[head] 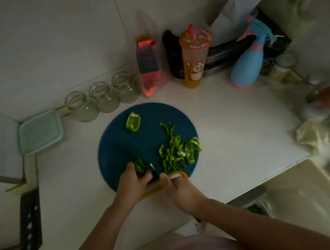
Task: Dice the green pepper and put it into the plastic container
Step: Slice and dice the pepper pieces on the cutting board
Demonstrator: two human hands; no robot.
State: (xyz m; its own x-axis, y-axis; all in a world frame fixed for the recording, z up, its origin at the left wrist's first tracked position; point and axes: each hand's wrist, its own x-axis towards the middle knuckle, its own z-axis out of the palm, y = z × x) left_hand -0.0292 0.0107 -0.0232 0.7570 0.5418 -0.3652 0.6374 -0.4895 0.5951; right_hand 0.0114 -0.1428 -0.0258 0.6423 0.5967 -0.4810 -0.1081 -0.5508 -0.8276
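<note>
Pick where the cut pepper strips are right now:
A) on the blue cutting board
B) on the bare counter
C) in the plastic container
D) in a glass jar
A: the pepper strips lie piled on the right side of the blue cutting board, while the plastic container sits off the board to the left.

Dim, underexposed view, dark vignetted corners, wide-angle bending, soft edge blur

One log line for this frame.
left hand holds green pepper piece; right hand grips yellow-handled knife; pepper strips on round blue cutting board; teal plastic container beside board
</note>
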